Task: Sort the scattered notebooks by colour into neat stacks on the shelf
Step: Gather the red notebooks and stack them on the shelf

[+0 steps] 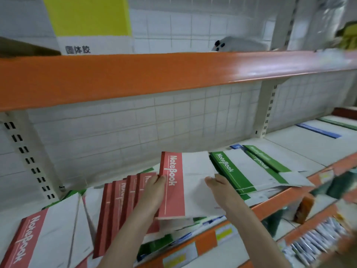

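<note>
1. Both hands were on one red-and-white paper notebook (179, 188) printed "NoteBook" on its red band, which lay near the middle of the white metal shelf (301, 149) with the orange front edge
2. The left hand (154, 188) gripped the left, red edge of that notebook; its thumb lay on the cover by the lettering and its fingers curled under or behind the edge
3. The right hand (222, 188) held the notebook's right, white side, the thumb flat on the cover and the fingers tucked at the edge, partly out of sight
4. Just left of the held notebook, several red-spined notebooks (123, 206) were fanned out, overlapping one another, with the left wrist crossing in front of them
5. At the near left a further red-and-white notebook (34, 240) lay flat on top of others
6. To the right, touching or just beside the held notebook, green-and-white notebooks (249, 171) lay in a loose, skewed pile, with a blue corner showing behind it
7. Green and blue covers poked out from under the red notebooks at the near edge of the shelf
8. Far to the right on the same shelf lay a blue-banded notebook (318, 130) and, beyond it, a green-banded one
9. An orange-fronted upper shelf (135, 78) ran across above, with a yellow-and-white sign (88, 24) on it at the left
</note>
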Motion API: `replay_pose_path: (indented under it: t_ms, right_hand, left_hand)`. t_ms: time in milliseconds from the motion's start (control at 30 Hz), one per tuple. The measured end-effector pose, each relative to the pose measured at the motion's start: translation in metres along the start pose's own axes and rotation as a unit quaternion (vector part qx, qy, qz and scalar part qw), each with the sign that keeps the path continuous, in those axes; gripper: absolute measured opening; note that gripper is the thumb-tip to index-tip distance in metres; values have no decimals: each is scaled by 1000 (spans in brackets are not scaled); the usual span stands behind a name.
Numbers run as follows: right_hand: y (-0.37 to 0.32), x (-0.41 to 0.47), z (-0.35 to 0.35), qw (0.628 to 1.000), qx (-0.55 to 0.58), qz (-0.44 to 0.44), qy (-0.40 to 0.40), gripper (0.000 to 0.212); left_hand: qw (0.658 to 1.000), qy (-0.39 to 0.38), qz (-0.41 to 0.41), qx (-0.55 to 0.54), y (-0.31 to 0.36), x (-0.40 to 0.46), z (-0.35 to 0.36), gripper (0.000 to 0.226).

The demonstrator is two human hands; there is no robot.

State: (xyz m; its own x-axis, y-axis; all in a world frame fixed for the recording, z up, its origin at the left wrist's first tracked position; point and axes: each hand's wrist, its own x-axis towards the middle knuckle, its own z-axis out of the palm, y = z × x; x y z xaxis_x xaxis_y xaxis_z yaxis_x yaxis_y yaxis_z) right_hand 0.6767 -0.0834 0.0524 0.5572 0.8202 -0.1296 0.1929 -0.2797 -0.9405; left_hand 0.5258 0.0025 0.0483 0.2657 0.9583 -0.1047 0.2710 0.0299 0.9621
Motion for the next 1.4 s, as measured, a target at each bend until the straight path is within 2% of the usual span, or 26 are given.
replay_pose_path:
  t_ms: [200,300,467,600,833,967,1133,1400]
  right_hand:
    - [41,5,-98,988,25,64,138,38]
    - [64,5,-151,979,51,71,184,21]
    - [105,8,-243,965,62,77,242,27]
    - [133,7,-310,952,107,90,273,19]
    - [181,0,-408,940,106,103,307,22]
    - [203,-6,-445,937,100,103,317,25]
    - [221,-5,-479,933,85,126,326,22]
    - [254,41,-556,925,79,147,341,22]
  left_hand:
    - [994,-113,7,-4,27,-1,108,24]
    - [985,-172,3,-7,39,-7,169,25]
    - [973,-229,18,-1,62,-24,270,27]
    - [965,-262,19,-8,77,-41,344,26]
    - [948,-314,52,8,90,-68,452,33]
    - [937,-350,26,5,91,-79,497,29]
    - [931,-362,37,21,93,-81,543,32]
    - [910,-412,28,39,103,-61,640,35]
